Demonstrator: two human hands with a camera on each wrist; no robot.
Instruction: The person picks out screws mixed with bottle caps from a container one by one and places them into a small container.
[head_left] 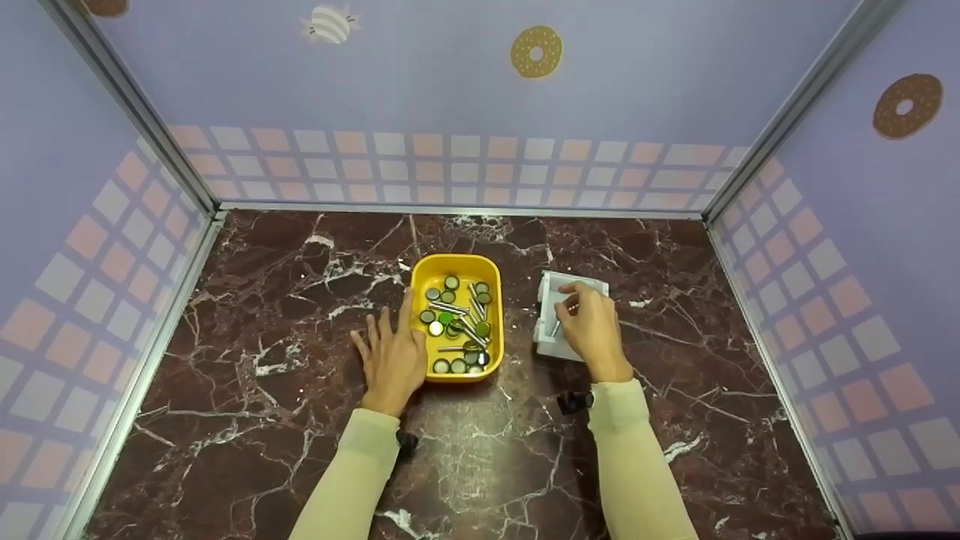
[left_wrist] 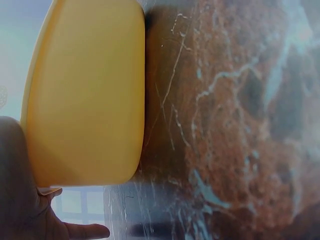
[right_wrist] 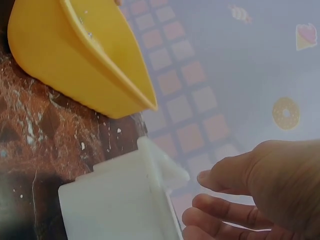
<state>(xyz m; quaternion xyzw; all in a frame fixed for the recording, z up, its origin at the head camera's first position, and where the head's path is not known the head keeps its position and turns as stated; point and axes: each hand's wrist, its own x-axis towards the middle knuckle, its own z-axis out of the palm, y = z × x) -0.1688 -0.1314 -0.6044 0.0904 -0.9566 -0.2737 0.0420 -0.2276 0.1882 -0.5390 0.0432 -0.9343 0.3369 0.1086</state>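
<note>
Beyond the yellow bin, the scene is enclosed by lilac walls (head_left: 442,90) patterned with pink and white squares. The yellow bin (head_left: 420,274) is carried by a dark red, white-veined worktop (head_left: 247,450). To the right of the bin, well apart from it, a white box (head_left: 551,346) is set down, partly covered from above. Of the hands, the left hand (head_left: 394,360) is laid against the bin's left side, its fingers spread and its index finger stretched along the rim; nothing is gripped. The right hand (head_left: 596,330) is held over the white box, right of the bin, with thumb and fingers gently bent and parted; nothing is seen in its grasp. Inside the bin, silver rods (head_left: 448,308) are strewn among small round discs (head_left: 458,366). A single rod (head_left: 556,328) is seen in the white box, right of the bin.
</note>
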